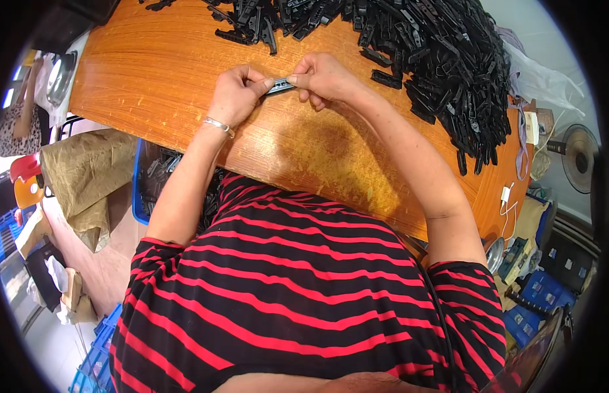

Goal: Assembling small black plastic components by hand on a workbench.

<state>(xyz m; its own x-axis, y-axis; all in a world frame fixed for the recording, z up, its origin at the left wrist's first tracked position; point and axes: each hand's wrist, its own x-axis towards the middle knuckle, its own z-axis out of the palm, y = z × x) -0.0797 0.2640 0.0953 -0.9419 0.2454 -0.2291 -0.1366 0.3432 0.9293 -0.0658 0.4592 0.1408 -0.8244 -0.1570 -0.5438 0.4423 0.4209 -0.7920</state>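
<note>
Both hands meet over the wooden table (pixel 186 85), holding one small elongated part (pixel 279 86) between them. The part is dark with a shiny metallic strip along it; its exact kind is too small to tell. My left hand (pixel 237 95) pinches its left end with thumb and fingers. At the other end, my right hand (pixel 324 80) grips it between thumb and forefinger, the other fingers curled underneath. Beyond the hands, a large heap of similar black plastic parts (pixel 448 72) covers the back and right of the table.
A blue crate (pixel 139 190) with more parts stands below the table's edge by my left forearm. Brown sacking (pixel 88 173) hangs at the left. To the right are a fan (pixel 579 157), a white cable (pixel 505 195) and blue bins (pixel 537 291).
</note>
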